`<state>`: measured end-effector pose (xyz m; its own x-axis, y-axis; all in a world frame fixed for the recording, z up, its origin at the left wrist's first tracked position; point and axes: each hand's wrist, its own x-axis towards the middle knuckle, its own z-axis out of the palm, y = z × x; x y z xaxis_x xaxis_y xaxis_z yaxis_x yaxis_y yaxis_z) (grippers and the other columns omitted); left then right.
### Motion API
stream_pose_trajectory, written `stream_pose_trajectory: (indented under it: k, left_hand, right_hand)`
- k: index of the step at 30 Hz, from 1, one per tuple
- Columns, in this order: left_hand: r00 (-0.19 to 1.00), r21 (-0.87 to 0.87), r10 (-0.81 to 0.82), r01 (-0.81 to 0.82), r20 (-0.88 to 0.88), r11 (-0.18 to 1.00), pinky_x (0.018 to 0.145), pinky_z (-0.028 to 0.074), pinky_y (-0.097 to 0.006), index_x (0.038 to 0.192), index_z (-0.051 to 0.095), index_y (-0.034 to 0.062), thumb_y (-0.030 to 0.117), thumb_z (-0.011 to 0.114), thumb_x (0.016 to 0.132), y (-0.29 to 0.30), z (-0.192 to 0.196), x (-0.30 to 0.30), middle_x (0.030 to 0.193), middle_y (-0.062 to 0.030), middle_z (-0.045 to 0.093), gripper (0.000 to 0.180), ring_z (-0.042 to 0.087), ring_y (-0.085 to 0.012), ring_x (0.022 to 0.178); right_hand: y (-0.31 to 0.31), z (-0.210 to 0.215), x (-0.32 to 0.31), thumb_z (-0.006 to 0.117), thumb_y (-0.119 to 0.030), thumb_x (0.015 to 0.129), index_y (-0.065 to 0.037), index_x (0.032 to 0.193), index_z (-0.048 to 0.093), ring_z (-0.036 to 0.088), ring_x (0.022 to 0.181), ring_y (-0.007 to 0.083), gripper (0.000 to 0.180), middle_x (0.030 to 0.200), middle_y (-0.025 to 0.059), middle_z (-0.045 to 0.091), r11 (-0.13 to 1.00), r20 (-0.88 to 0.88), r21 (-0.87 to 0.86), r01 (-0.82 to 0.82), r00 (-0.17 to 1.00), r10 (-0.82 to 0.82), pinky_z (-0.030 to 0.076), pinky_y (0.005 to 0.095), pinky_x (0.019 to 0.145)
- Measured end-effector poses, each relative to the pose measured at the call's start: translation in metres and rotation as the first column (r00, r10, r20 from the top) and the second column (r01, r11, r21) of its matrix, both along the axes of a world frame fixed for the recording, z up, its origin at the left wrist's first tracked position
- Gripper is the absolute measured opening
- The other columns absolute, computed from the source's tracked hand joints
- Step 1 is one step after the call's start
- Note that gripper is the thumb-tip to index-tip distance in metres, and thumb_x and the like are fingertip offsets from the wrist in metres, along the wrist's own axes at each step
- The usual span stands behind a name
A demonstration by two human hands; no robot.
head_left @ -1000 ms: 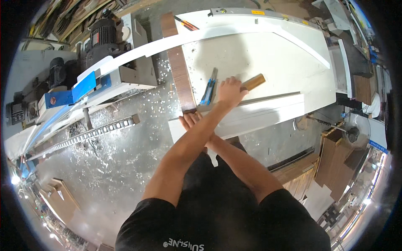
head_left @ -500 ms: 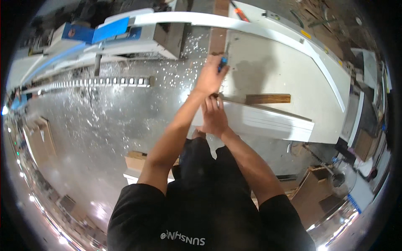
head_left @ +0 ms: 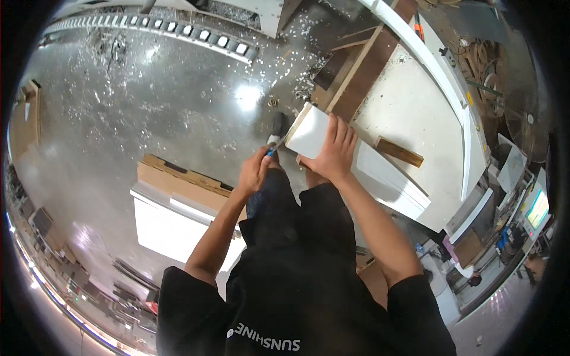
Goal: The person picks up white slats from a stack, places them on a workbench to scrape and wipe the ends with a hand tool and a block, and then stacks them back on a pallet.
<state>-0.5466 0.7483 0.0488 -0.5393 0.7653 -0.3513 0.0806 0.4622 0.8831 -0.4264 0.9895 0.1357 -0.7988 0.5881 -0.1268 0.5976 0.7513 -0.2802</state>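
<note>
My left hand (head_left: pixel 254 171) is closed round a blue-handled hand tool (head_left: pixel 271 152). Its thin metal end points up to the left end of a long white panel (head_left: pixel 309 132); whether it touches cannot be told. The tool's exact kind is too small to make out. My right hand (head_left: pixel 332 151) grips the panel near that end, fingers across its top face and thumb at its near edge. Grooved lines run along the panel's right part. It lies slantwise, its right part on a pale work table (head_left: pixel 389 92). Beyond the panel rests a short brown wood strip (head_left: pixel 399 152).
Brown boards (head_left: pixel 362 74) border the table's left side. A long white curved-looking strip (head_left: pixel 436 65) crosses its far side, near an orange-and-black tool (head_left: pixel 419 28). White-faced panels with cardboard (head_left: pixel 172 184) stand at my left. White scraps litter the floor (head_left: pixel 196 95).
My left hand has come back from the far boards to the panel's left end with the tool. The view has turned left, and my right hand now spreads over the panel.
</note>
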Motion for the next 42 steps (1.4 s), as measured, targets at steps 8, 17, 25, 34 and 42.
stream_pose_trajectory:
  k: [8, 17, 25, 34, 42]
  left_hand:
    - [0.985, -0.038, -0.029, 0.036, 0.173, 0.999, 0.105, 0.049, -0.048, 0.141, 0.061, 0.0012, 0.041, 0.042, 0.115, 0.007, -0.009, 0.003, 0.132, -0.0273, 0.066, 0.051, 0.062, -0.0482, 0.124]
    - [0.983, 0.025, -0.115, 0.112, 0.142, 0.993, 0.103, 0.049, -0.048, 0.142, 0.060, 0.0018, 0.040, 0.041, 0.114, 0.009, -0.021, -0.006, 0.122, -0.0253, 0.066, 0.051, 0.062, -0.0475, 0.118]
    - [0.980, 0.074, -0.096, 0.084, 0.175, 0.994, 0.105, 0.048, -0.047, 0.140, 0.062, 0.0003, 0.041, 0.044, 0.113, 0.055, -0.048, -0.018, 0.129, -0.0254, 0.067, 0.052, 0.063, -0.0441, 0.124]
    - [0.961, 0.132, -0.147, 0.119, 0.235, 0.984, 0.105, 0.051, -0.046, 0.138, 0.063, -0.0042, 0.044, 0.045, 0.114, 0.066, -0.049, -0.027, 0.130, -0.0271, 0.069, 0.057, 0.066, -0.0443, 0.123]
    - [0.975, 0.075, -0.043, 0.028, 0.218, 0.997, 0.105, 0.051, -0.044, 0.139, 0.063, -0.0030, 0.044, 0.047, 0.113, 0.072, -0.040, -0.017, 0.130, -0.0262, 0.070, 0.056, 0.066, -0.0434, 0.123]
  right_hand:
    - [-0.004, -0.004, -0.004, 0.093, -0.057, 0.059, 0.002, 0.154, 0.035, 0.048, 0.131, 0.0437, 0.126, 0.146, 0.0218, 0.047, 0.999, 0.029, 0.042, -0.002, 1.000, 0.001, 0.034, 0.0596, 0.114]
    - [-0.004, -0.008, -0.002, 0.093, -0.052, 0.054, 0.000, 0.156, 0.037, 0.048, 0.134, 0.0416, 0.127, 0.147, 0.0202, 0.048, 0.998, 0.021, 0.055, 0.008, 1.000, -0.010, 0.036, 0.0581, 0.115]
    - [0.000, -0.005, -0.003, 0.091, -0.047, 0.057, 0.001, 0.155, 0.039, 0.050, 0.131, 0.0414, 0.121, 0.144, 0.0204, 0.050, 0.999, 0.013, 0.035, 0.021, 1.000, -0.022, 0.038, 0.0574, 0.112]
    - [0.004, -0.008, -0.001, 0.091, -0.048, 0.057, 0.001, 0.154, 0.039, 0.051, 0.129, 0.0419, 0.121, 0.142, 0.0203, 0.051, 0.998, -0.012, 0.060, 0.001, 1.000, 0.000, 0.039, 0.0588, 0.110]
    - [0.004, -0.009, 0.000, 0.090, -0.050, 0.059, 0.001, 0.153, 0.041, 0.052, 0.128, 0.0420, 0.118, 0.141, 0.0208, 0.051, 0.998, -0.034, 0.069, 0.009, 0.999, -0.007, 0.040, 0.0586, 0.108]
